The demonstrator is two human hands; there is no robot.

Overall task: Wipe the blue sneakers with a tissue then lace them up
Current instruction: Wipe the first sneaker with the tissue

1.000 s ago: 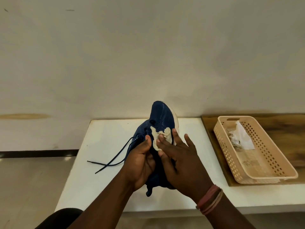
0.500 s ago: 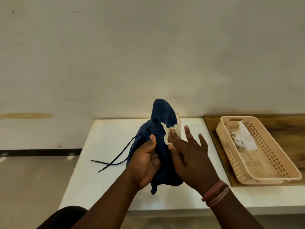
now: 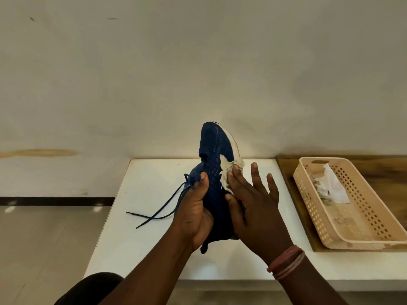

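While my left hand (image 3: 195, 214) grips the sneaker (image 3: 214, 172) from its left side, thumb laid up the knit upper, my right hand (image 3: 253, 205) lies flat with fingers straight and spread, pressing a crumpled, off-white tissue (image 3: 228, 172) against the shoe's right flank by the pale rubber sole. The sneaker is held above the table (image 3: 143, 238), toe up and away from me. Two thin dark laces (image 3: 158, 213) trail left onto the smooth white top. To the right, a perforated beige plastic basket (image 3: 363, 216) sits on a wooden board (image 3: 293, 194), holding another crumpled tissue.
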